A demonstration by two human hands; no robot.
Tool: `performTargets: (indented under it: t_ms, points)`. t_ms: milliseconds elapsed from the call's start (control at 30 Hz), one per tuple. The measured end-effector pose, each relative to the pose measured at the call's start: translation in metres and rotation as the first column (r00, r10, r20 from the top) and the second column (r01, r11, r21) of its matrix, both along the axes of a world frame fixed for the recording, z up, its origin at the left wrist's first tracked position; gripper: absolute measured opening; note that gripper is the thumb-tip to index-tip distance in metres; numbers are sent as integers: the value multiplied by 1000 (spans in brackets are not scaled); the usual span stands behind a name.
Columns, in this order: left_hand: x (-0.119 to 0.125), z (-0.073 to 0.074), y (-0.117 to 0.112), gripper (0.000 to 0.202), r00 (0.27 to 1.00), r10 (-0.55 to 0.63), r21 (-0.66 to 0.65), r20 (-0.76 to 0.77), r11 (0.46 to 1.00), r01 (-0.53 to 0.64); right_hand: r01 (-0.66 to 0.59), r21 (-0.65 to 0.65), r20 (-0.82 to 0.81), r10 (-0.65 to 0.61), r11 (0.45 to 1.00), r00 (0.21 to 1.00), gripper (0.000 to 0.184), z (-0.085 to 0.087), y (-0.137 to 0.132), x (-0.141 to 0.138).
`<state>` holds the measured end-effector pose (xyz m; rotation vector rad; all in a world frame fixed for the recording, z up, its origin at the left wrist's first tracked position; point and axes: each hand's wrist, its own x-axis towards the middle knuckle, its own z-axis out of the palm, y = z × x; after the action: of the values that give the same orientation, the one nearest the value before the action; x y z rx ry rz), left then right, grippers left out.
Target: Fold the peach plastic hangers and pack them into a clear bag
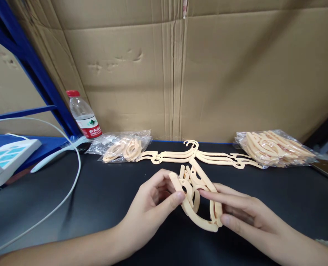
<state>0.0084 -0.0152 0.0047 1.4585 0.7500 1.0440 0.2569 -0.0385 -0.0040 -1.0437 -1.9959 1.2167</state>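
Between my hands is a beige plastic folding hanger [198, 220], partly folded, its arms and hook bunched together above the black table. My left hand [158, 201] pinches one arm of it between thumb and fingers. From the other side my right hand [244, 210] grips the right part, its index finger reaching in across the pieces. Just behind lie several unfolded hangers [177, 157], stacked flat with their hooks toward the cardboard.
Clear bags of folded hangers lie at the back, one on the left [125, 147] and one on the right [277, 147]. A red-capped water bottle [83, 114] stands at the back left, near a white cable [77, 173] and a blue metal frame [27, 59]. Cardboard [236, 74] walls the back.
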Motion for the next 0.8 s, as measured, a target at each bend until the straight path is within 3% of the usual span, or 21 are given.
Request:
performTargets:
  t_ms: [133,367,600,800]
  points:
    - [0,1,0,14,999,-37,4,-30,999,37,6,36,-4,-6,999,1000,41,-3,-1,1]
    - [2,-1,0,13,996,-64,-35,-66,997,62,-75,214,154,42,974,987,41,3,-5,0]
    - [7,-4,1,23,986,-142,-113,-85,985,132,-167,167,100,152,972,983,48,19,-6,-7]
    - [10,-10,-2,28,976,-177,-170,-128,973,155,-209,77,12,209,975,978,45,15,-7,-9]
